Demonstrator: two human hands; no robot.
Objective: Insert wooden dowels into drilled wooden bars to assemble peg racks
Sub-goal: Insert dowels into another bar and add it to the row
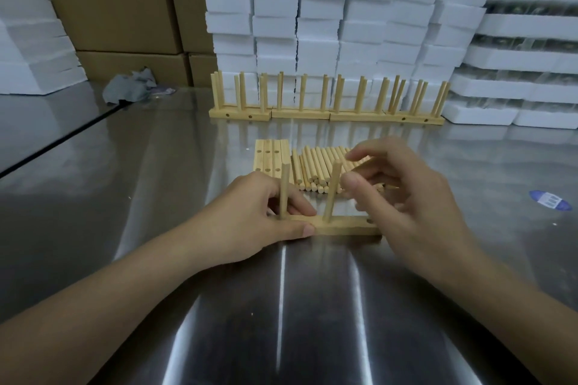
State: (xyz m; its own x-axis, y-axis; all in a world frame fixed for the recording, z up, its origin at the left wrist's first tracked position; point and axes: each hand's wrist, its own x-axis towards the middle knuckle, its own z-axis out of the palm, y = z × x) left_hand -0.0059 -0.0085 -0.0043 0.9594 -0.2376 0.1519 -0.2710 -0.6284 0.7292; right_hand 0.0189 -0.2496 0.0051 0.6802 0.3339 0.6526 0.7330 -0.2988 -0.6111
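On the steel table [131, 197], nearest the person, the drilled bar [347, 226] lies flat with two dowels [332, 191] upright in it. The left hand [259, 212] pinches the bar's left end. The right hand [403, 194] hovers over its right end, fingers loosely spread and holding nothing. Just behind the bar lie loose dowels [316, 166] and spare bars [270, 156]. Farther behind it stand finished racks [328, 103].
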